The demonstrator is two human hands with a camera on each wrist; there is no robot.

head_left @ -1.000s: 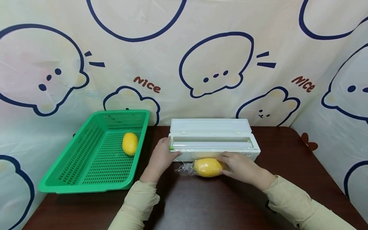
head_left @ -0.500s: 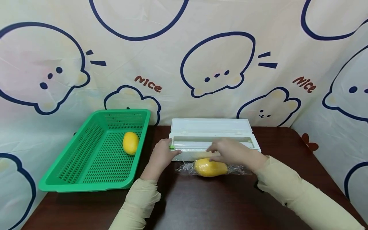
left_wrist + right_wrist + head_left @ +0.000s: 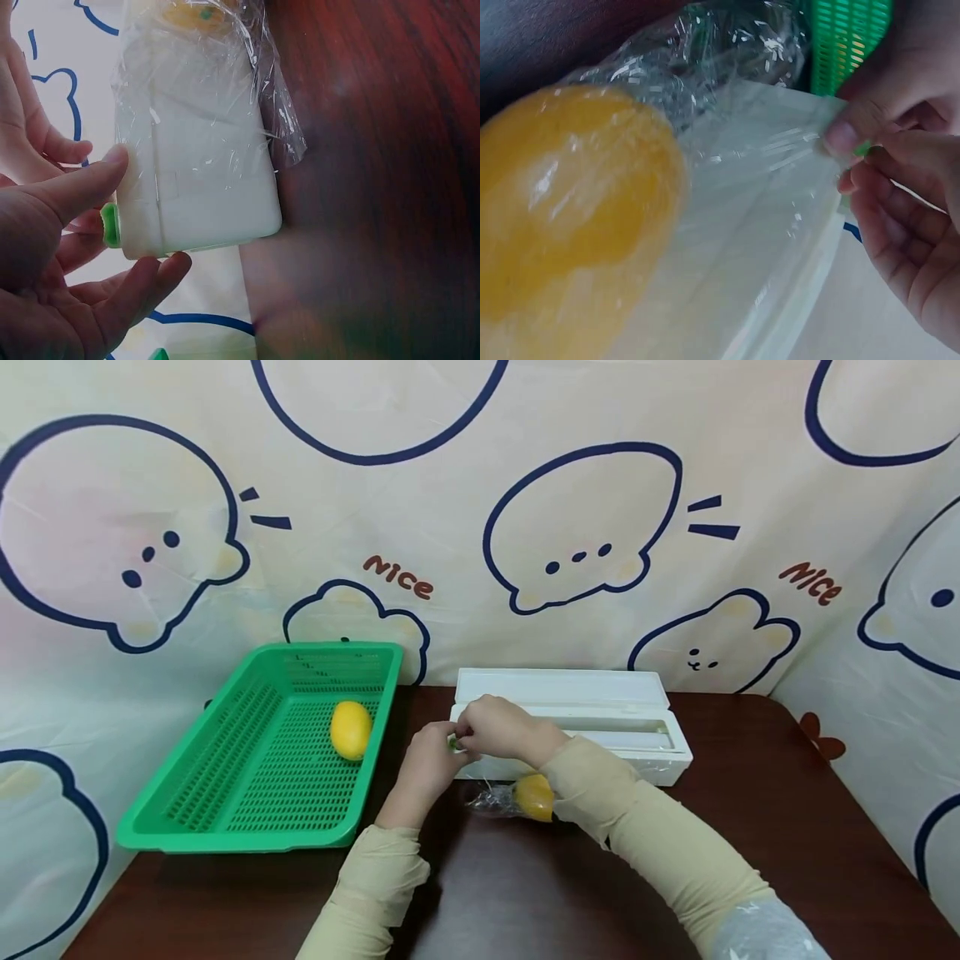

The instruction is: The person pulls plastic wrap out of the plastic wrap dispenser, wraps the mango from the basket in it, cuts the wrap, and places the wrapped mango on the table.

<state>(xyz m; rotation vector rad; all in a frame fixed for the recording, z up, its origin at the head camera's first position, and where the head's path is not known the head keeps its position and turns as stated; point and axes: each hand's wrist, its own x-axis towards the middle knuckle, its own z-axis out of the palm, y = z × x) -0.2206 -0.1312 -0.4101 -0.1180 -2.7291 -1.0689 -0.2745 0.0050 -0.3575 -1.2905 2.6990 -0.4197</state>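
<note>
A white cling film dispenser [image 3: 660, 767] stands with its lid raised at the back of the table. My left hand [image 3: 427, 767] holds its left end, thumb on the front edge and fingers around the end in the left wrist view. My right hand [image 3: 501, 728] has crossed to that same end; its thumb and finger pinch the small green slide cutter [image 3: 862, 148]. Clear film [image 3: 285, 127] drapes over the dispenser's front. A yellow oval fruit [image 3: 577, 195] lies under film before the dispenser, partly hidden by my right sleeve in the head view.
A green slotted basket [image 3: 240, 843] sits on the left with another yellow fruit [image 3: 350, 730] inside. Dark brown table [image 3: 495, 893] extends in front. Behind hangs a patterned cloth [image 3: 450, 527].
My right hand let go of the wrapped fruit and travelled left across the dispenser to its left end. The left hand stays on the dispenser. The head view shifted slightly.
</note>
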